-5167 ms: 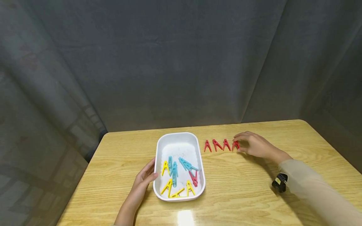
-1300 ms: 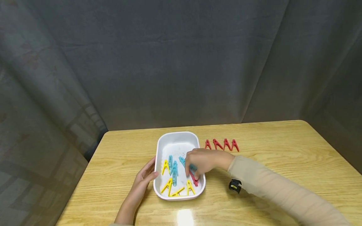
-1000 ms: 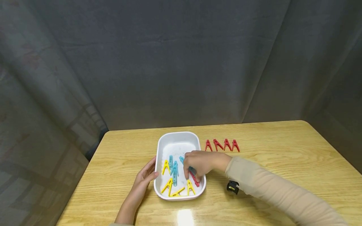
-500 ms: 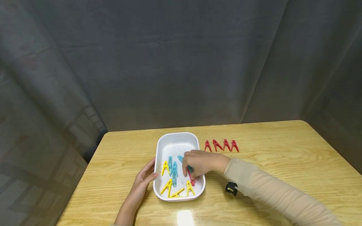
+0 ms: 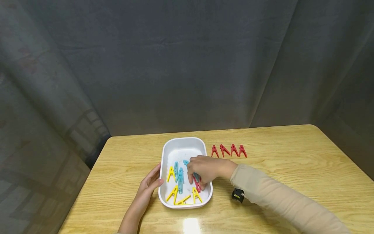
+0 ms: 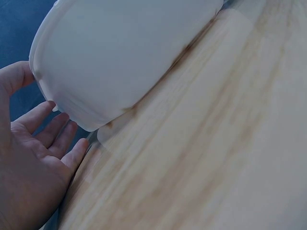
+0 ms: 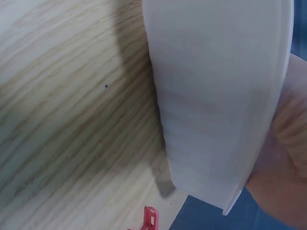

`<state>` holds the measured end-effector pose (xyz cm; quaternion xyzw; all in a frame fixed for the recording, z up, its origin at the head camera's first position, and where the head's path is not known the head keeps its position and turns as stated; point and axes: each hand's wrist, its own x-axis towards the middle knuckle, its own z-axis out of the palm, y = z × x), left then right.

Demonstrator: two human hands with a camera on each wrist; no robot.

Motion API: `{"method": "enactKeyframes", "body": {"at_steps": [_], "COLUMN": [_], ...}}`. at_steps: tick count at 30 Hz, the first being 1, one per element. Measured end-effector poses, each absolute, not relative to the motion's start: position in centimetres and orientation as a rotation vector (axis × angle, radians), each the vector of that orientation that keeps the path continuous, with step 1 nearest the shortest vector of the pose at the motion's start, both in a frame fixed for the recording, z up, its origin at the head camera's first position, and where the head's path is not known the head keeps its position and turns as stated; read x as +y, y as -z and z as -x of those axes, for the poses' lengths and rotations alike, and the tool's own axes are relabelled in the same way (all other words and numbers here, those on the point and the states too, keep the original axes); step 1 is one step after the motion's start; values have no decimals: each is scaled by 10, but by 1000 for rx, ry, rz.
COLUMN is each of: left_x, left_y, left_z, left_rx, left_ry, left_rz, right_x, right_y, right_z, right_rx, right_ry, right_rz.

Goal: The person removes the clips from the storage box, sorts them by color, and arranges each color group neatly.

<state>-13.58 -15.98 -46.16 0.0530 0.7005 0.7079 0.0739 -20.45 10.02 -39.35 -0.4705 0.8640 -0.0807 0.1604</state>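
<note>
A white tray (image 5: pixel 184 140) holds yellow clothespins (image 5: pixel 171 174), blue clothespins (image 5: pixel 180 184) and a red clothespin (image 5: pixel 198 187). My left hand (image 5: pixel 149 182) rests against its left side; in the left wrist view the hand (image 6: pixel 36 158) touches the outer wall with loosely extended fingers, thumb at the rim. My right hand (image 5: pixel 208 168) reaches over the right rim with bent fingers. Its thumb is beside the red clothespin, and the forefinger tip seems apart from it. The hand partly covers this clothespin and a blue one; a firm pinch cannot be made out.
Several red clothespins (image 5: pixel 233 150) lie in a row on the wooden table (image 5: pixel 277 182), right of the tray. A dark curtain (image 5: pixel 181 74) hangs behind the table's far edge. A small black device (image 5: pixel 238 195) is attached under my right wrist.
My right hand went from the red row into the tray. The red clothespin there has shifted slightly left and turned under my fingers. My left hand and the tray stay put.
</note>
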Motion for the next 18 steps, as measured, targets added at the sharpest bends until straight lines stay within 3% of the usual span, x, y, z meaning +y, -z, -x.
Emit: {"method": "enactKeyframes", "body": {"at_steps": [18], "left_x": [-160], "left_y": [461], "left_z": [135], "left_rx": [2097], "left_ry": [-2129], "left_rz": [-150], "right_x": [102], "right_y": [398], "right_z": [205], "right_rx": [2499], "right_ry": [289], "right_rz": [1411]}}
